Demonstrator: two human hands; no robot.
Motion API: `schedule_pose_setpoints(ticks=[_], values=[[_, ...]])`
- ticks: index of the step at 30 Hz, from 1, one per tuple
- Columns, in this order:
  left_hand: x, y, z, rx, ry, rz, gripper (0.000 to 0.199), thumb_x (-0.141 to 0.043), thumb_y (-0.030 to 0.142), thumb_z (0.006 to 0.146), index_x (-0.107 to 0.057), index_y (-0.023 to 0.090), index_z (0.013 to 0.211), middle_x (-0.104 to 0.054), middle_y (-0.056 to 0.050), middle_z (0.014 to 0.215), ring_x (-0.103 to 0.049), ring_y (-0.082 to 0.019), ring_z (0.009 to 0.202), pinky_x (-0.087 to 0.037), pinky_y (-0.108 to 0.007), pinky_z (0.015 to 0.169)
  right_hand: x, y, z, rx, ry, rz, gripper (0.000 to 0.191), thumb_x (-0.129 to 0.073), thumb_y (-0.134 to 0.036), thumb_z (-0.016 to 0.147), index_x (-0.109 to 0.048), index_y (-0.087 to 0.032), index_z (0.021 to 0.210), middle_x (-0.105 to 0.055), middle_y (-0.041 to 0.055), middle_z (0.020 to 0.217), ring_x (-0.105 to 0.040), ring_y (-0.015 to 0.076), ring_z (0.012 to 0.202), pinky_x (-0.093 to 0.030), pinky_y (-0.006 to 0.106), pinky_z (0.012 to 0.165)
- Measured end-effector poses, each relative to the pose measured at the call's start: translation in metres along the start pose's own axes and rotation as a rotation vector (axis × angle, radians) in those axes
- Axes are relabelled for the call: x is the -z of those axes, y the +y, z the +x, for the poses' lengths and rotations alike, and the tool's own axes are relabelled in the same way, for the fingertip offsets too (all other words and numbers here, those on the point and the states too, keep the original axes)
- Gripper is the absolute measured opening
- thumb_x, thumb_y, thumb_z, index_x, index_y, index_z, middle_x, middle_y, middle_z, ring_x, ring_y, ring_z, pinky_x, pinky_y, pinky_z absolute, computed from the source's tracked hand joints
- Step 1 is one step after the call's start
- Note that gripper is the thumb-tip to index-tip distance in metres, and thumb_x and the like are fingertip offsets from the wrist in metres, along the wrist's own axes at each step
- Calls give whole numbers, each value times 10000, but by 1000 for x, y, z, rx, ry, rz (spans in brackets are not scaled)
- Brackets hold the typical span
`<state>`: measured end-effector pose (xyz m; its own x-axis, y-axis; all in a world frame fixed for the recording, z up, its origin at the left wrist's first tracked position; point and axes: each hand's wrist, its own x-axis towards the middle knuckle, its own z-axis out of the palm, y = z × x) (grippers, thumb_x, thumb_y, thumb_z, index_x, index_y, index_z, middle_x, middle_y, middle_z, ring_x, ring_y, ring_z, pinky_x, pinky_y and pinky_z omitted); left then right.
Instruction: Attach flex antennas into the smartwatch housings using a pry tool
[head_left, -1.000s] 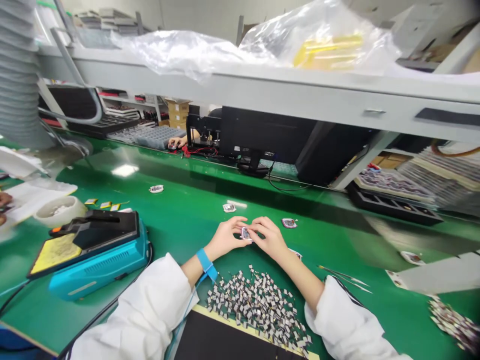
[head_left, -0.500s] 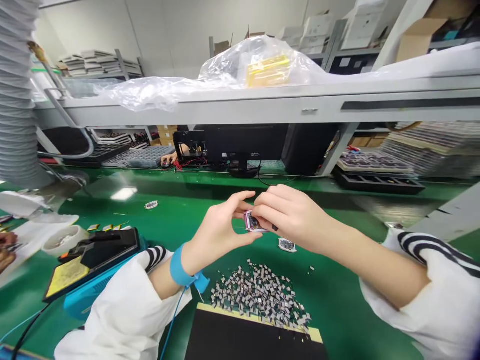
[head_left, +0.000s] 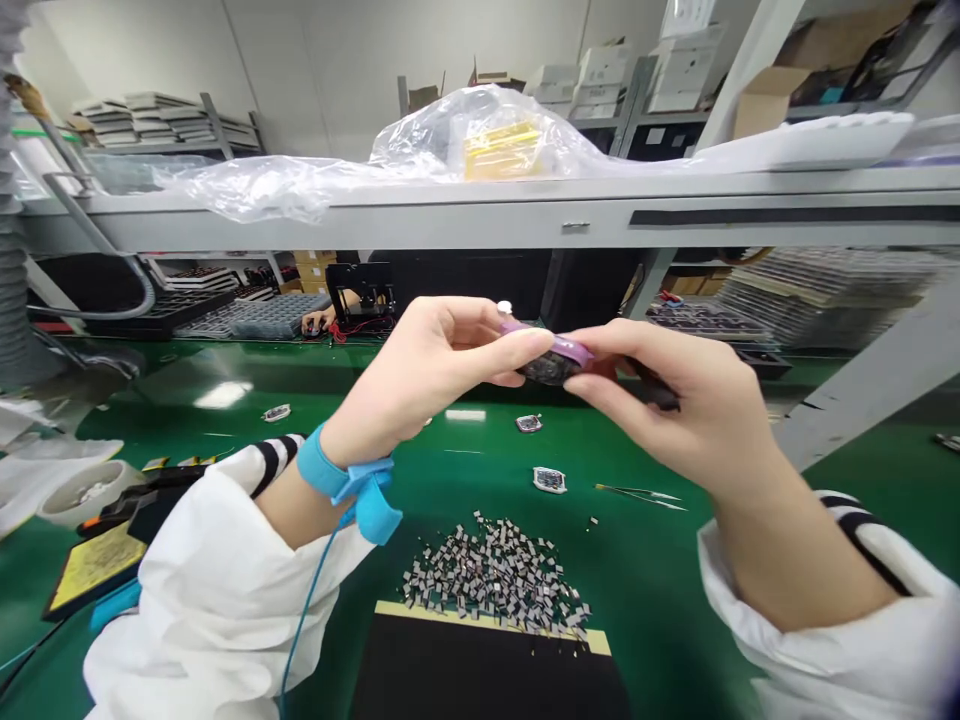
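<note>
A small dark device with a purple rim (head_left: 553, 366) is held up between my hands, above the green mat. My left hand (head_left: 450, 370) pinches its left side, thumb in front. On its right side, my right hand (head_left: 675, 390) grips the purple edge between thumb and fingers, and a black object (head_left: 654, 388) sits in the palm. Below lie a white-framed circuit unit (head_left: 550, 480) and another one (head_left: 529, 423). Tweezers (head_left: 641, 494) rest right of them. A heap of small grey parts (head_left: 499, 580) lies at a black pad (head_left: 487, 670).
A grey shelf (head_left: 480, 222) with plastic bags spans the bench, above a monitor (head_left: 465, 285). At left are a white bowl (head_left: 90, 492), a yellow sponge tray (head_left: 97, 565) and another unit (head_left: 277, 412). Another person's hand (head_left: 319, 320) shows behind. A blue cord hangs from my left wrist.
Both hands have risen with the device, which is now tilted with its purple rim up. The tweezers and a second unit on the mat have come into sight. The view has shifted right.
</note>
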<state>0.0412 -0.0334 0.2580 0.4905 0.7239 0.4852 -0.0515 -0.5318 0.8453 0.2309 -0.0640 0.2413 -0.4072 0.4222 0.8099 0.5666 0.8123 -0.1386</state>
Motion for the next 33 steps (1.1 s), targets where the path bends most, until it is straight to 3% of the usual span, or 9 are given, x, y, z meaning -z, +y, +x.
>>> schedule_pose_setpoints(ticks=[4,8,12,22,33], values=[[-1,6,7,50,-92,-98,271,-560,371,775,-615,123,679,-571,14,662,-578,-65,600,-551,-182,607,-2,-8,-5,-208,198,115,73,-579,-210,774,-609,-216,841,-544,-41,645,-480,52,558,-394,161,501],[-4,8,-2,97,-149,-215,252,-555,372,783,-620,144,699,-525,39,595,-568,-42,542,-548,-154,601,4,-15,-6,-332,190,406,82,-583,-251,783,-630,-250,851,-557,-56,653,-494,33,560,-402,121,479],[-10,12,-12,100,-203,-298,218,-530,349,809,-633,158,782,-567,31,683,-585,-38,583,-538,-119,609,8,-21,-9,-362,162,552,123,-583,-285,787,-639,-294,896,-582,-61,670,-524,31,572,-430,107,505],[-18,11,-15,99,-213,-345,218,-542,332,804,-633,135,822,-589,-1,784,-595,-93,742,-551,-160,636,10,-20,-21,-414,205,562,188,-618,-366,745,-634,-344,931,-577,-47,657,-528,80,575,-431,180,496],[-26,10,-8,99,-185,-389,217,-557,330,781,-624,147,685,-586,35,719,-599,-59,662,-557,-178,684,9,-16,-21,-482,323,607,146,-657,-319,713,-680,-260,844,-626,18,740,-535,105,595,-457,210,492]])
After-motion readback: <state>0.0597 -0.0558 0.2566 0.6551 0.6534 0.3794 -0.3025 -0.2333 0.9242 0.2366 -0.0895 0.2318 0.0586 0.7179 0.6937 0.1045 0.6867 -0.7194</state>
